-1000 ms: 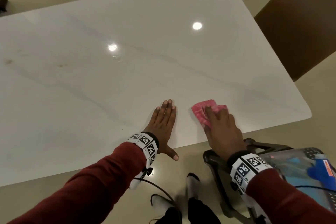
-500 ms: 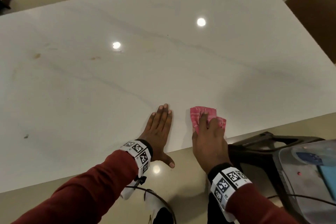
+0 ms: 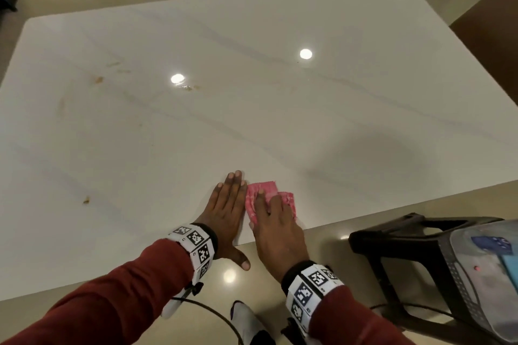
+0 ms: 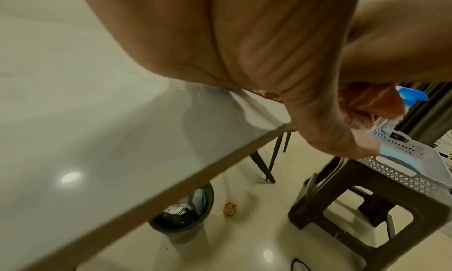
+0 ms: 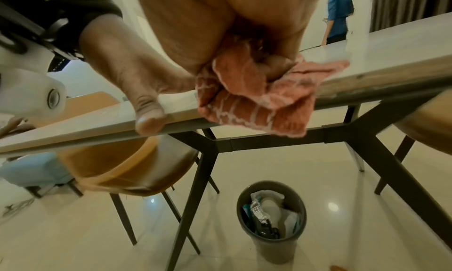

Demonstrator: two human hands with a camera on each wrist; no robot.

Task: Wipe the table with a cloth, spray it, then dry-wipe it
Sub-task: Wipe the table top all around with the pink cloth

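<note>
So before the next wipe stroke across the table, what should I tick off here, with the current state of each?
1. Cloth under right hand, fingers curled into it: ok.
2. Cloth fully on table: not ok, a corner overhangs the near edge.
3. Left hand out of the wiping path: not ok, flat on the table, right beside the cloth.
4. Stains wiped away: not ok, brown spots remain on the far left.
5. Spray bottle ready: ok, in the basket.
6. Cloth dampness: cannot tell.

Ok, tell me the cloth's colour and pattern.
Pinkish red with thin white grid lines; the cloth shows best in the right wrist view.
</note>
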